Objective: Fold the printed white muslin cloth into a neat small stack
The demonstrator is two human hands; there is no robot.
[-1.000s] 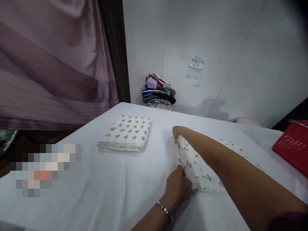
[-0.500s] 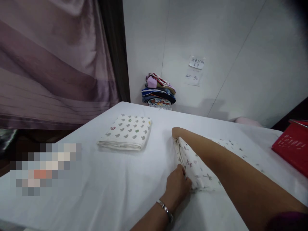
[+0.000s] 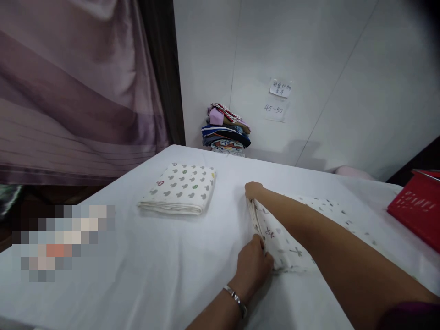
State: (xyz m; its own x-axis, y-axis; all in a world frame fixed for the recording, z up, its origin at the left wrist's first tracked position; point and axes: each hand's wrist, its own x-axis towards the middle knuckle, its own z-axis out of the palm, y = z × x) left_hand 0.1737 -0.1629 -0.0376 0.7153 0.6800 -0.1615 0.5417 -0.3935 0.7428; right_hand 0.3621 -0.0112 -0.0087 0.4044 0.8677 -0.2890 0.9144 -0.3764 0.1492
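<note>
A white cloth with small printed figures (image 3: 280, 240) lies partly folded on the white table (image 3: 165, 261). My left hand (image 3: 253, 265), a bracelet on its wrist, pinches the cloth's near left corner with closed fingers. My right hand (image 3: 253, 190) reaches across and grips the far left corner of the same cloth, fingers closed on the fabric. The rest of the cloth spreads to the right under my right forearm.
A folded white cloth with grey mouse-head prints (image 3: 180, 189) lies to the left of the hands. A stack of coloured folded clothes (image 3: 226, 130) sits against the wall at the back. A red basket (image 3: 417, 208) stands at the right edge. A purple curtain (image 3: 75, 87) hangs left.
My right hand has slid slightly along the far edge and more of the cloth now lies flat on the right. My left hand has stayed on the near corner.
</note>
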